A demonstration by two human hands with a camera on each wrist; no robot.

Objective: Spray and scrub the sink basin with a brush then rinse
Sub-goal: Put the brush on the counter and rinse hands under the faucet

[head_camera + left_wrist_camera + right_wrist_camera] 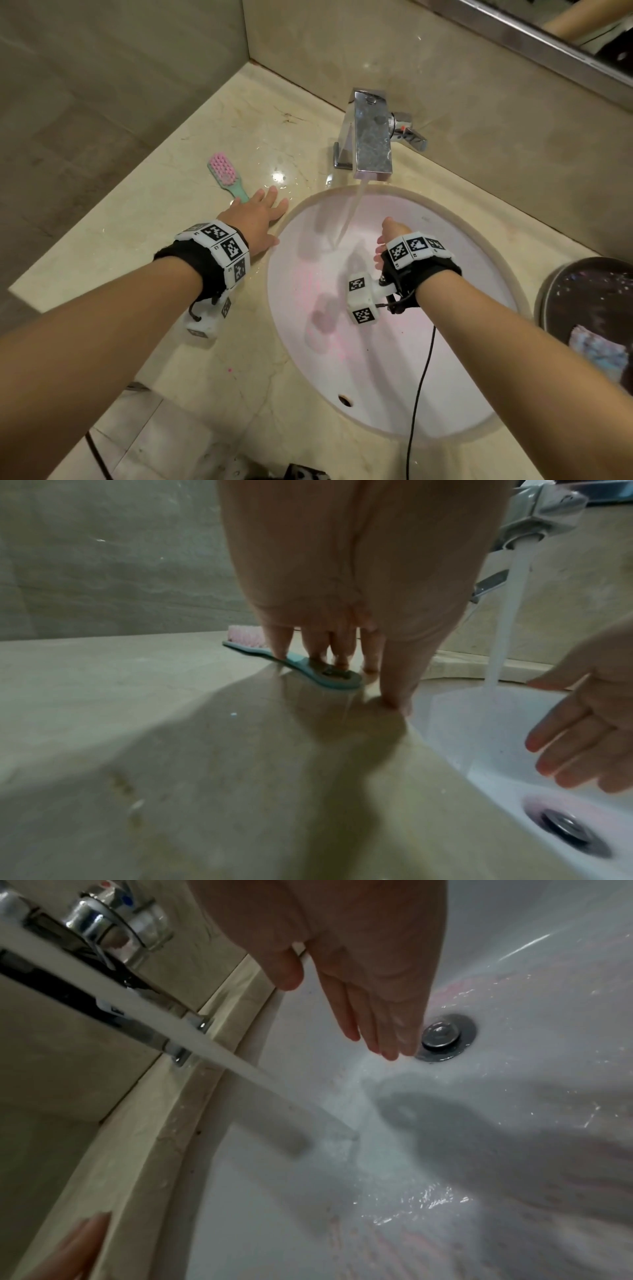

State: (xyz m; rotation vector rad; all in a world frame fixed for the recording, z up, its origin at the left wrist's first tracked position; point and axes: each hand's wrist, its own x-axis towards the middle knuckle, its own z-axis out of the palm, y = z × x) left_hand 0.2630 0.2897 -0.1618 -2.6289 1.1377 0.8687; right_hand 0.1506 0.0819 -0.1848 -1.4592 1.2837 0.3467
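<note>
Left hand (255,219) flat on worktop (144,246) touching brush (227,176); right hand (388,240) outspread, empty, beside running water (349,214).

White sink basin (455,370) tinged pink in streaks. Beige marble-veined counter (137,246). Brush (227,176) near the counter's back left corner: pink bristles, teal-green handle. Shiny chrome faucet (371,137) with a red mark on its lever. Black wrist straps (212,274) bearing white blocks printed with black-and-white square codes. Black cable (419,394) across the basin's front.
</note>
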